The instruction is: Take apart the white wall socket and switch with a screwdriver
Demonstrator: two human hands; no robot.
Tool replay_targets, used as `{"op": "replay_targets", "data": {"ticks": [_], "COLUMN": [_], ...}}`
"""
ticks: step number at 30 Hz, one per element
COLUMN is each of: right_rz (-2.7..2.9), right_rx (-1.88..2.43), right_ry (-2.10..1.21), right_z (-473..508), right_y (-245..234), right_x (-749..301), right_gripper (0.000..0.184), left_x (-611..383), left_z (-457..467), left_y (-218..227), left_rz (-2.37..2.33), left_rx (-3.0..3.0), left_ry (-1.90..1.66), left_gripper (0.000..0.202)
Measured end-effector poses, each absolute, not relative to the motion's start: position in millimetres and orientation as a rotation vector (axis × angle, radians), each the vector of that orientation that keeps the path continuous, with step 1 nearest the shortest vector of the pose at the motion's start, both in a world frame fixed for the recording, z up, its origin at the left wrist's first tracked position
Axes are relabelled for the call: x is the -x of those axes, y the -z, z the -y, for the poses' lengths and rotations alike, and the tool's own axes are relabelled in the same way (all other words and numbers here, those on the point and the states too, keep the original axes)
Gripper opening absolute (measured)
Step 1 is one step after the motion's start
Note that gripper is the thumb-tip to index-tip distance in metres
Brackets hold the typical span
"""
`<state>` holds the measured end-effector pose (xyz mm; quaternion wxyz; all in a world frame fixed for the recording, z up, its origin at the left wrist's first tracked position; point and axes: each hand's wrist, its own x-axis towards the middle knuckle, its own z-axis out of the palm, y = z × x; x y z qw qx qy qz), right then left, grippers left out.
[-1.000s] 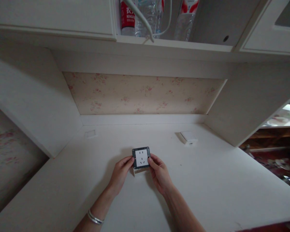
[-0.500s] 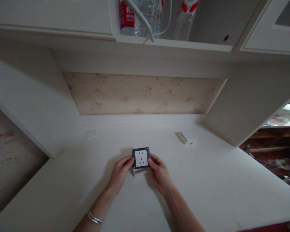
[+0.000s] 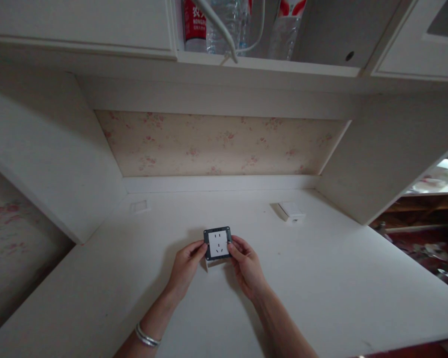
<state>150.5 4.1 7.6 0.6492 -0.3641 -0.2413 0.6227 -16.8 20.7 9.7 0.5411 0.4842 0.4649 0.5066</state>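
White, dark-framed socket (image 3: 214, 244), unmoved between both hands (image 3: 183, 268).

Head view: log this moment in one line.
left hand: holds socket panel by left edge | right hand: by right edge | white box: below panel, partly hidden | white case: on tabletop, farther right

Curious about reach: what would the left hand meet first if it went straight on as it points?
Likely the square, dark-framed white socket panel, whose left edge the left hand pinches; depth beyond is unclear.
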Motion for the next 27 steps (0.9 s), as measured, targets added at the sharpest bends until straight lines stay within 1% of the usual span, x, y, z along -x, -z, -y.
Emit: {"op": "replay_targets", "data": {"ticks": [6,11,17,22,27], "right_rz": [0.652,0.794,0.823,0.800,0.775], "right_rx": [0.899,0.982,1.047,1.055,1.050], "right_ry": [-1.296,-1.243,-1.227,-1.242,-1.260], "right_z": [-5,-6,-6,-6,-6], "right_y": [-5,4,6,2,0], "right_x": [-147,-146,-147,-146,-146], "right_gripper": [0.045,0.039,0.041,0.036,0.037], "left_x": [16,16,14,13,14], "left_z": [-21,-22,-20,-19,-20], "left_y": [-10,-8,-10,-15,-12], "left_rz": [-1.124,-1.118,-1.105,-1.172,-1.202], "left_rx": [-1.174,-1.173,-1.096,-1.212,-1.154], "left_ry": [-1.218,-1.228,-1.300,-1.312,-1.265], "left_gripper": [0.038,0.037,0.041,0.029,0.028]}}
